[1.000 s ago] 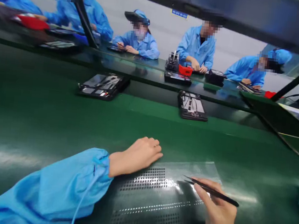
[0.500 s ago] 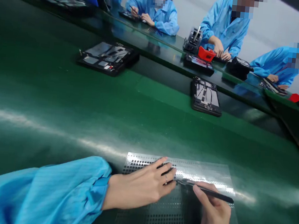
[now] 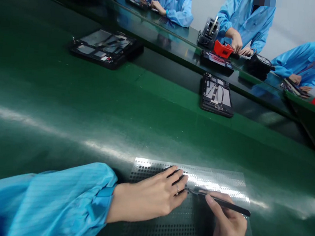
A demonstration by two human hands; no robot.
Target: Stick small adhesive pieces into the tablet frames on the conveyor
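A clear sheet (image 3: 223, 183) covered with rows of tiny dark parts lies on the green belt (image 3: 63, 100) in front of me. My left hand (image 3: 152, 196), in a blue sleeve, lies flat on the sheet with its fingers stretched out. My right hand (image 3: 228, 230) grips black tweezers (image 3: 221, 203). The tweezer tips touch the sheet just right of my left fingertips.
Two opened black devices (image 3: 105, 48) (image 3: 217, 95) lie further up the belt. Beyond a dark rail (image 3: 167, 51), several people in blue coats work at a bench with a red holder (image 3: 222, 49) and black devices. A dark frame (image 3: 313, 130) runs at right.
My left hand slid from the sheet's far left corner onto its middle and flattened. The tweezer tips came to meet its fingertips. My head tilted down; the belt devices drifted left.
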